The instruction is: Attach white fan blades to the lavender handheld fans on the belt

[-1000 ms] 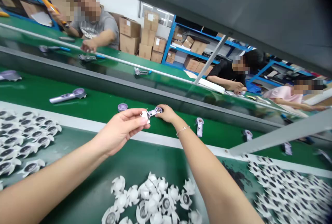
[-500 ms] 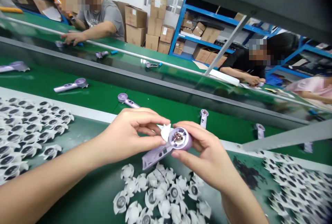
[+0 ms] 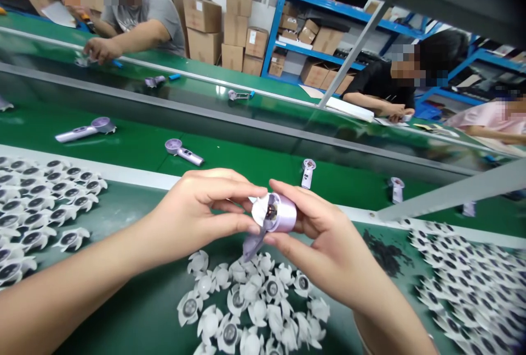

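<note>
My right hand (image 3: 316, 223) is closed around the head of a purple handheld fan (image 3: 284, 213), its open face turned left and copper motor windings showing inside. The fan's handle points down and toward me, foreshortened. Between the thumb and fingers of my left hand (image 3: 209, 207) is a white fan blade (image 3: 259, 210), held right at the fan head's opening. Whether the blade is seated on the motor shaft I cannot tell. Below both hands lies a loose heap of white fan blades (image 3: 246, 311) on the green worktop.
Rows of fan blades (image 3: 36, 201) lie at left, with more rows (image 3: 464, 289) at right beside black scraps (image 3: 386, 253). Purple fan bodies (image 3: 184, 152) lie on the green conveyor (image 3: 246, 171). A slanted metal post (image 3: 452, 196) stands at right. Across the line, co-workers sit, one reaching with a hand (image 3: 101, 50).
The fan head has turned from facing me toward the left, and its handle has swung downward. The white blade now meets the opening. Fans on the conveyor appear shifted left.
</note>
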The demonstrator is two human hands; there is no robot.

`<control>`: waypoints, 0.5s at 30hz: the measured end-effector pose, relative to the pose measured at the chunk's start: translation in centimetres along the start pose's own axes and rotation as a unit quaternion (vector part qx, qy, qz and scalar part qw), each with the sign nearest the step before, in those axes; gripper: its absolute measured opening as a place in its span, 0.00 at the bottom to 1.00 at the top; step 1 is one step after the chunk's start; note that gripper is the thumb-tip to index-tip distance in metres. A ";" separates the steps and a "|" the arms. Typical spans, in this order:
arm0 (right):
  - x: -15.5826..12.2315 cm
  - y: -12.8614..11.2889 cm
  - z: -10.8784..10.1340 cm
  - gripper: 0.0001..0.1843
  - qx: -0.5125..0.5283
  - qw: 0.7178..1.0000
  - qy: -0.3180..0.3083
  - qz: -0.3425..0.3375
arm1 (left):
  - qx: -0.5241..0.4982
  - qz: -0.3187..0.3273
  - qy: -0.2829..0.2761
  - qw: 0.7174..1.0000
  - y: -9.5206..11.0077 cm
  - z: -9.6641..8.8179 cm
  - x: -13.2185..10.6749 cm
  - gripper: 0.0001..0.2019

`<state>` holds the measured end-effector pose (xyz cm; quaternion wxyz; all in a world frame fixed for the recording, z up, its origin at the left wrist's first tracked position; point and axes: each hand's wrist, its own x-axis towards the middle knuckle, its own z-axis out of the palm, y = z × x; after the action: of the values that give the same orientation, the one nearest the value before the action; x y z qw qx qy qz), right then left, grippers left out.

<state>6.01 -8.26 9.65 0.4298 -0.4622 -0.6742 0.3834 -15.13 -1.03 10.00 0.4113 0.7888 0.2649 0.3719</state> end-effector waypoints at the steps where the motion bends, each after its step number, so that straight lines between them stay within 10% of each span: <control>1: 0.0 0.0 0.0 0.31 0.004 1.000 -0.006 0.003 | -0.005 -0.002 -0.002 1.000 0.0 0.0 0.0 0.18; 15: -0.6 -0.1 -0.1 0.35 -0.257 0.963 -0.006 -0.079 | -0.018 0.022 -0.026 0.999 -0.8 0.3 -0.1 0.21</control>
<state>6.17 -8.86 9.66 0.3211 -0.5002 -0.7871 0.1646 -15.04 -0.80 9.20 0.4244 0.7961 0.2301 0.3649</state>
